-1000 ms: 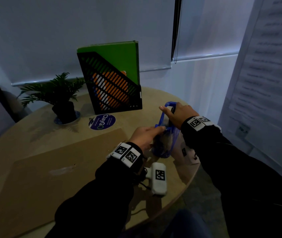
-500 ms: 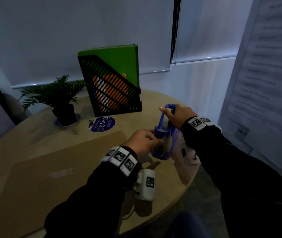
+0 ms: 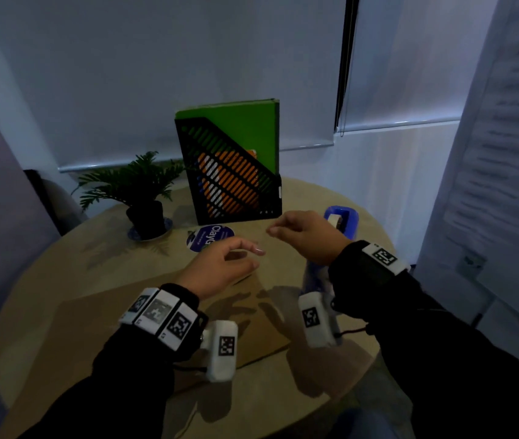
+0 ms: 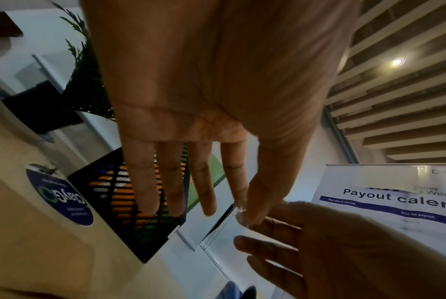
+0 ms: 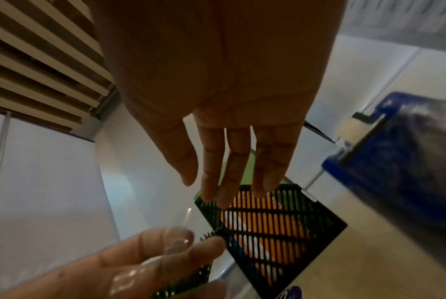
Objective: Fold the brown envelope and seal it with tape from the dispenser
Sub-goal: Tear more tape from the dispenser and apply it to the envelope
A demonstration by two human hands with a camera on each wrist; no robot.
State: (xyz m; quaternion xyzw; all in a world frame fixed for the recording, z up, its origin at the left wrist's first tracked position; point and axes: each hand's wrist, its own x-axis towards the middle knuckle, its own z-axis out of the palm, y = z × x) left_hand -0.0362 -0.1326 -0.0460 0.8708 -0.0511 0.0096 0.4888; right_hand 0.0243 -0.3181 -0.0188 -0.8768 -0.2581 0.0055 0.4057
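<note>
The brown envelope (image 3: pixel 93 327) lies flat on the round table (image 3: pixel 309 198), under my left forearm. My left hand (image 3: pixel 259 255) hovers over its far edge and pinches a short clear tape strip (image 4: pixel 241 212) between thumb and forefinger. The strip also glints on those fingers in the right wrist view (image 5: pixel 176 244). My right hand (image 3: pixel 271 231) is just right of the left, with its thumb and forefinger tips on the strip's other end. The blue tape dispenser (image 3: pixel 342 218) stands behind the right hand near the table's right edge, with no hand on it (image 5: pixel 385 161).
A black mesh file holder (image 3: pixel 236 182) with green and orange folders stands at the back. A small potted plant (image 3: pixel 139 188) is at the back left, and a round blue sticker (image 3: pixel 209 239) lies on the tabletop. A printed banner (image 3: pixel 505 153) hangs on the right.
The right hand has let go of the dispenser. Both hands have moved left, away from it and over the envelope's far edge, with a torn-off tape strip between them.
</note>
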